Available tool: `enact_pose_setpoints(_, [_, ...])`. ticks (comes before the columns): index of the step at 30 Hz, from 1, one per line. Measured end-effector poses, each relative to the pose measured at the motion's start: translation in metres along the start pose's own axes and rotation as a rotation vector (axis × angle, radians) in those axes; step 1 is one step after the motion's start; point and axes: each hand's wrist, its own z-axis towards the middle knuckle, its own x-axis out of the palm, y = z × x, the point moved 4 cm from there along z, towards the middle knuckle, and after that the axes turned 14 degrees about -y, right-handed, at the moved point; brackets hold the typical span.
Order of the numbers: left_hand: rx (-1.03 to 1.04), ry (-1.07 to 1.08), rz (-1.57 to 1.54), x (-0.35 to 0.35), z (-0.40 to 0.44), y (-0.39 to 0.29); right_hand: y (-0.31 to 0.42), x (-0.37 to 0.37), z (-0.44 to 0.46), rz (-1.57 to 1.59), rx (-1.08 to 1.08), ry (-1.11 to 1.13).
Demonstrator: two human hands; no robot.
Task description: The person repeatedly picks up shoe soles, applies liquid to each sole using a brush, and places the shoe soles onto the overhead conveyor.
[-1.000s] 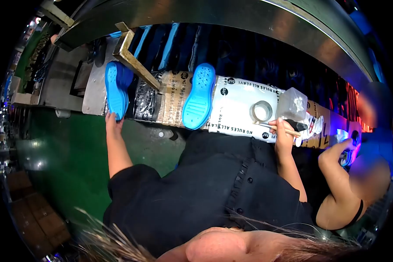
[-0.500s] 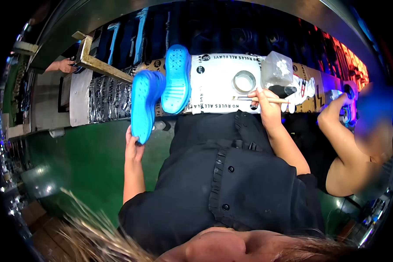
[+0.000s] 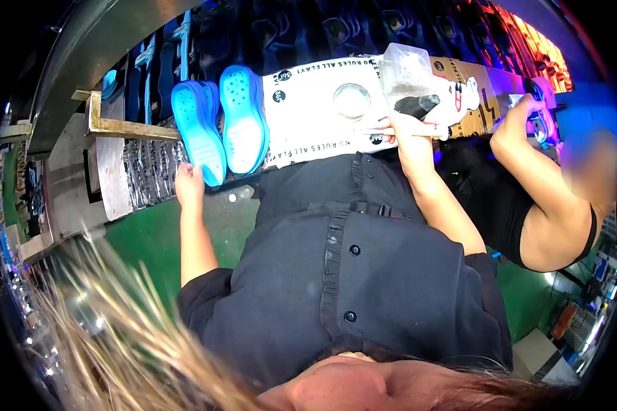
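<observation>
Two light blue shoe soles stand out on the left of the bench, the left sole (image 3: 202, 144) and the right sole (image 3: 245, 127), side by side with their heels toward me. Another blue edge shows behind the left one. My left hand (image 3: 189, 183) is closed at the heel of the left sole, fingertips partly hidden. In my right hand (image 3: 410, 137) is a slim brush (image 3: 428, 129), pinched between thumb and fingers, its tip pointing left. Left of that hand, a round cup (image 3: 352, 101) with pale contents sits on the white printed sheet (image 3: 301, 123).
A clear plastic box (image 3: 403, 68), a black object (image 3: 417, 105) and a white glove (image 3: 461, 103) lie near my right hand. A metal bracket (image 3: 127, 128) juts over the bench at left. Dark shoe parts line the back. A co-worker's arm (image 3: 528, 147) reaches in from the right.
The left sole has come down beside the right one, my left hand still at its heel. My right hand keeps the brush. The whole view has shifted.
</observation>
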Motion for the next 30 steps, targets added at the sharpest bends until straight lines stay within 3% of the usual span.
enact_pose_setpoints(1, [-0.091,0.088,-0.024,0.004,0.007,0.004,0.006,0.001,0.000,-0.009,-0.029,-0.005])
enact_pose_setpoints(4, [-0.093,-0.020,-0.070,-0.008,0.011,0.008,0.010,-0.002,0.001,-0.015,-0.044,-0.013])
enact_pose_setpoints(5, [-0.263,0.023,-0.240,-0.008,0.007,0.013,0.007,-0.003,0.002,0.012,-0.047,-0.021])
enact_pose_setpoints(6, [-0.260,0.028,-0.235,-0.009,0.002,0.004,0.005,-0.004,0.001,0.014,-0.042,-0.025])
enact_pose_setpoints(8, [-0.643,0.078,-1.084,-0.002,-0.016,-0.022,-0.002,-0.005,0.003,0.016,-0.019,-0.018])
enact_pose_setpoints(9, [-0.894,0.282,-1.198,-0.001,-0.026,-0.036,-0.003,-0.006,0.003,0.018,-0.013,-0.025])
enact_pose_setpoints(10, [-1.014,0.322,-1.324,-0.008,-0.037,-0.064,-0.003,-0.004,0.004,0.018,-0.001,0.003])
enact_pose_setpoints(12, [-0.822,0.769,-1.673,0.000,-0.036,-0.081,0.001,-0.003,0.006,0.015,0.007,0.018])
enact_pose_setpoints(14, [-0.798,0.592,-1.673,0.004,-0.041,-0.099,0.010,-0.001,0.006,0.037,-0.014,0.013])
enact_pose_setpoints(15, [-0.789,0.387,-1.557,-0.003,-0.045,-0.123,0.018,0.000,0.006,0.047,-0.060,0.028])
enact_pose_setpoints(16, [-0.642,0.356,-1.555,-0.011,-0.048,-0.153,0.022,-0.001,0.007,0.041,-0.062,0.012])
enact_pose_setpoints(18, [-0.443,0.326,-1.427,-0.009,-0.054,-0.176,0.030,-0.002,0.006,0.062,-0.091,0.002])
enact_pose_setpoints(20, [-0.397,0.368,-1.348,-0.012,-0.057,-0.205,0.043,0.000,0.005,0.057,-0.112,0.009])
enact_pose_setpoints(22, [-0.134,0.234,-1.118,-0.017,-0.056,-0.227,0.053,0.006,0.003,0.070,-0.197,0.094])
enact_pose_setpoints(26, [0.189,0.180,-0.934,-0.027,-0.057,-0.257,0.079,0.019,-0.007,-0.211,-0.771,0.135])
enact_pose_setpoints(27, [0.147,0.167,-0.978,-0.027,-0.060,-0.261,0.084,0.022,-0.011,-0.217,-0.879,0.167])
enact_pose_setpoints(30, [0.145,0.212,-1.003,-0.031,-0.065,-0.269,0.078,0.027,-0.014,-0.188,-0.847,0.166])
